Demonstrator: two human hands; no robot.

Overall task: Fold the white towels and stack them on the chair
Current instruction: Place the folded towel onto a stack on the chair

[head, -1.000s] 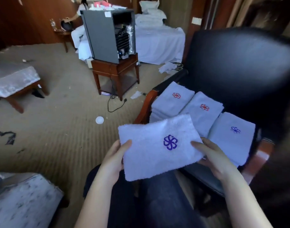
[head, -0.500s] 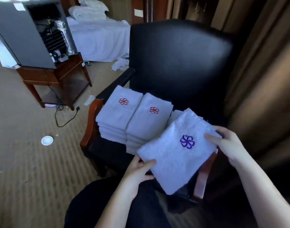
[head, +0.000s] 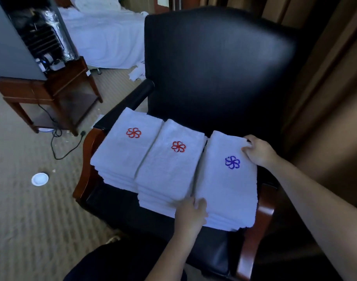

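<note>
Left stack (head: 125,153) and middle stack (head: 169,171) sit side by side on the chair (head: 214,57) seat. Purple-logo towel (head: 224,185) lies on the right-edge pile (head: 226,223): left hand (head: 190,213) pinching its near corner, right hand (head: 258,152) curled over its far corner. Placing step, I'd say; next, release and square the edges.

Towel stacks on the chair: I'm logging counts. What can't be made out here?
Head view:
- Right stack layer count: front edges blur together, left hand covers part.
- Left-hand fingers: tucked beneath blue-logo towel.
- Middle stack right side: hidden by the right stack.
</note>
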